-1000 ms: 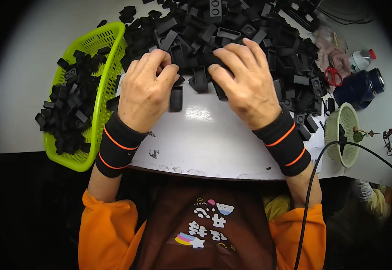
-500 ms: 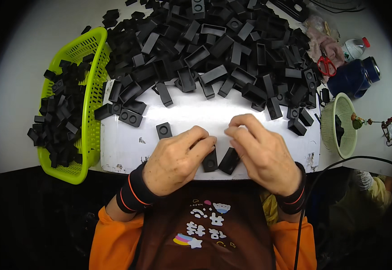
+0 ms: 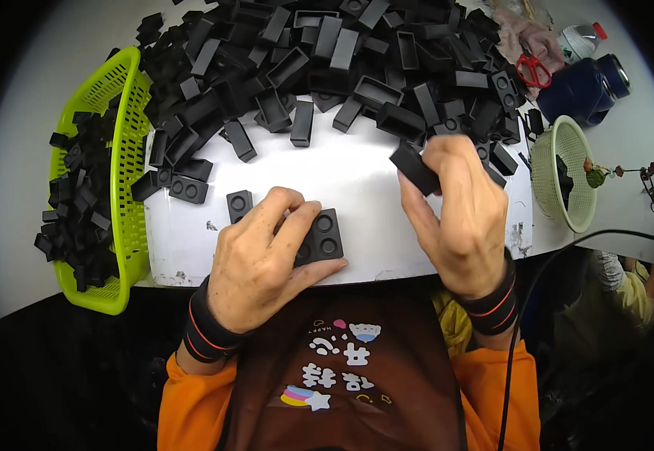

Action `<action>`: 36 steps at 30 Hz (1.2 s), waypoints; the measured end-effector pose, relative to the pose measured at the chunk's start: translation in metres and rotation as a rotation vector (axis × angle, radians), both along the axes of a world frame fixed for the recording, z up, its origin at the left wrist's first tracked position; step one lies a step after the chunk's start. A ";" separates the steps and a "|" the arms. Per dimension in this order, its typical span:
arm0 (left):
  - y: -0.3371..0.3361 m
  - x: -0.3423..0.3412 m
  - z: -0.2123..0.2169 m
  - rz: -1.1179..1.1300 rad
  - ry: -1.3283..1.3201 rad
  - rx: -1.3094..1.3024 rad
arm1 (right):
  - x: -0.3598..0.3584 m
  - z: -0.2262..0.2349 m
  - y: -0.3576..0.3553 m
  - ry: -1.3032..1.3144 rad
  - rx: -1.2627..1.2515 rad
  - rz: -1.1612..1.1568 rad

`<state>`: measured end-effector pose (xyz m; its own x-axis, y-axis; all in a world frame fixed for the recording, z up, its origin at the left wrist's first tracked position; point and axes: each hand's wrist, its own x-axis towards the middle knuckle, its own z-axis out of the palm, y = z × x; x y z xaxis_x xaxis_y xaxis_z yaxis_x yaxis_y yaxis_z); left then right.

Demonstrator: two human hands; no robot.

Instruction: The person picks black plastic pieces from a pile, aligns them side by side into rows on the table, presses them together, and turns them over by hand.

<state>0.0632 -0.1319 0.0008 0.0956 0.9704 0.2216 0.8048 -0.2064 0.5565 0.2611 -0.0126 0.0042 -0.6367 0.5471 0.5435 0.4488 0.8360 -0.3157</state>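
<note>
My left hand (image 3: pixel 263 259) presses down on a flat black plastic piece with round holes (image 3: pixel 321 234) at the near edge of the white table (image 3: pixel 357 180). A smaller black piece (image 3: pixel 239 204) lies just left of that hand. My right hand (image 3: pixel 458 214) is raised a little and grips a long black rectangular piece (image 3: pixel 415 167) between thumb and fingers. A large heap of black plastic pieces (image 3: pixel 327 60) covers the far half of the table.
A lime-green basket (image 3: pixel 120 188) holding several black pieces stands at the left. At the right are a small pale basket (image 3: pixel 567 177), red scissors (image 3: pixel 534 71), a dark blue jug (image 3: pixel 586 86) and a black cable (image 3: pixel 537 301).
Both hands pulled pieces from the heap to the near edge. Now my right hand has lifted away to the right with a long piece, while the left stays on the flat piece.
</note>
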 end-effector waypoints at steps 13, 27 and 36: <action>-0.023 -0.045 0.019 0.150 0.342 0.000 | 0.014 -0.004 0.014 0.018 0.110 -0.082; -0.011 0.005 -0.003 0.034 -0.025 0.023 | 0.023 -0.019 -0.021 -0.182 0.054 -0.214; -0.007 0.000 0.007 -0.006 -0.007 -0.085 | 0.035 -0.002 -0.035 -0.141 -0.419 -0.002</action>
<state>0.0629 -0.1385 0.0079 0.1000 0.9852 0.1395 0.7996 -0.1629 0.5779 0.2960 -0.0477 0.0027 -0.6872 0.7032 0.1825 0.5133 0.6478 -0.5630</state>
